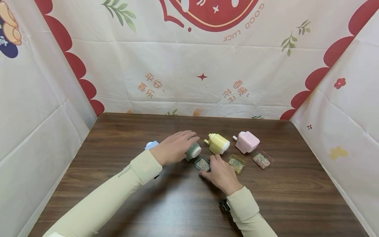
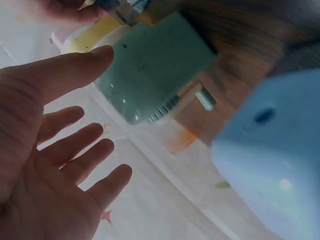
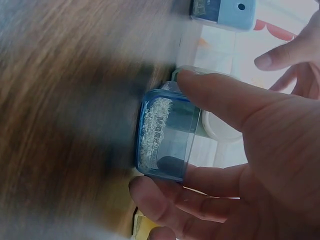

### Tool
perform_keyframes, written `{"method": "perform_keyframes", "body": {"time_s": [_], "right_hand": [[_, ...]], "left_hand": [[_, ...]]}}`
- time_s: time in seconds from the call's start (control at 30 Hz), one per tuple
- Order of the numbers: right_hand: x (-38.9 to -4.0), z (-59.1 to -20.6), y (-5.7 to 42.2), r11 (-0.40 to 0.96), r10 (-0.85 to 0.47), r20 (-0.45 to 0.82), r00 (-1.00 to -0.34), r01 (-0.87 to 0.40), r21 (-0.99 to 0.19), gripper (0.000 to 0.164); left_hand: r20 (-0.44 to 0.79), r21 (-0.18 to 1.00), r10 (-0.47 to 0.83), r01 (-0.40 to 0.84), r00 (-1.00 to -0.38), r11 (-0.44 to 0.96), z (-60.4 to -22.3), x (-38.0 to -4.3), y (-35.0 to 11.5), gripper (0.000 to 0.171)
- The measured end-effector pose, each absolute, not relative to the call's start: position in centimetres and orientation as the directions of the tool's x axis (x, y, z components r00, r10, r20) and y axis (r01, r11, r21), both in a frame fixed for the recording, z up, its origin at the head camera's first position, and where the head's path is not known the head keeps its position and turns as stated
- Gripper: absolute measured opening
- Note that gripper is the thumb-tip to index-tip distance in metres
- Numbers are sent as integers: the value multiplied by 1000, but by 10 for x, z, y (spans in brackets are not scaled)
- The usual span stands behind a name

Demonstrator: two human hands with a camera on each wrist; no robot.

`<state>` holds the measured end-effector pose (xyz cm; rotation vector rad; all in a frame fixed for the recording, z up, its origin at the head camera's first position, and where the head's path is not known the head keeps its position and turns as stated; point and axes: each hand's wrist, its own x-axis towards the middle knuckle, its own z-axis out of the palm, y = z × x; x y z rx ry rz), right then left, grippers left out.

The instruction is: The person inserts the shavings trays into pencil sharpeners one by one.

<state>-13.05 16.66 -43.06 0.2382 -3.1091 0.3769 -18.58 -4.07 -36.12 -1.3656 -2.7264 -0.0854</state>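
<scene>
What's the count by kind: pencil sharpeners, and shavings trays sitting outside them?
Desktop pencil sharpeners: 4 (blue sharpener, green sharpener, yellow sharpener, pink sharpener)
Detached shavings trays: 3 (blue tray, yellow tray, pink tray)
Total: 7

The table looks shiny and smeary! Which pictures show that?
Head view: pale glare on the table, dark shadow beside the left sleeve; right wrist view: the table looks streaky, probably motion blur, while the blue box is crisper; left wrist view: dim and soft, with a glint on the blue sharpener.
</scene>
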Motion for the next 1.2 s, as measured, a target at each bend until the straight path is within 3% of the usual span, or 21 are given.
{"method": "perform_keyframes", "body": {"time_s": [0.27,0.6,1.2], "right_hand": [[-133,-431,166,958,-157,24,-987,-159,-238,63],[-133,-430,166,957,-164,48,-985,-171,-235,62],[-138,-426,162,957,-168,79,-983,-182,-225,57]], "left_hand": [[-9,46,782,781,-623,623,-364,-200,-27,64],[32,96,752,751,-659,654,-368,-205,-15,24],[47,45,751,752,-659,658,-371,-202,-9,19]]}}
